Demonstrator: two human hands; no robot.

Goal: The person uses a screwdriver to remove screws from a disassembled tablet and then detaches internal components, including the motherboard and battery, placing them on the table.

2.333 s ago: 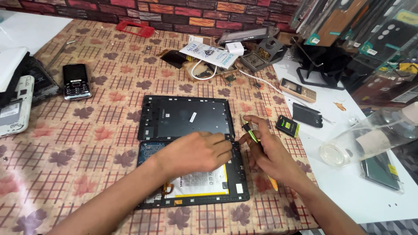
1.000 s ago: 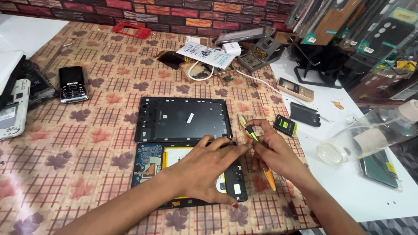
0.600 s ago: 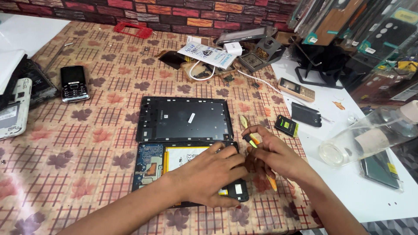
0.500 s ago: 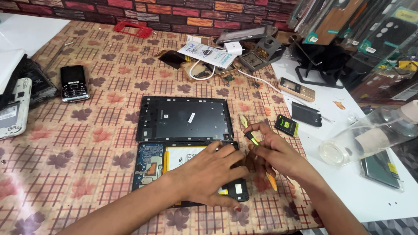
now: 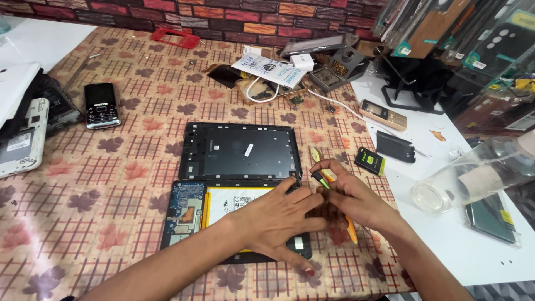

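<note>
Left hand [image 5: 278, 220] lies flat, fingers spread, palm down on the right part of the opened tablet [image 5: 192, 214]; it presses rather than grips, nothing enclosed. The tablet sits at the near edge of the patterned tablecloth [image 5: 111, 167], internals up: blue circuit board at its left end, pale battery [image 5: 237, 198] in the middle, partly under the hand. Right hand [image 5: 354, 200], just beside the left, is closed around a small screwdriver [image 5: 322, 179] with a green-and-black grip, its tip hidden at the tablet's upper right corner. Directly beyond, touching the tablet's far edge, lies the black back cover [image 5: 239, 150], inner face up. Further right, a small black battery [image 5: 370, 160] and a clear plastic bottle [image 5: 473, 178] on its side. Far left, a black keypad phone [image 5: 102, 105].
</note>
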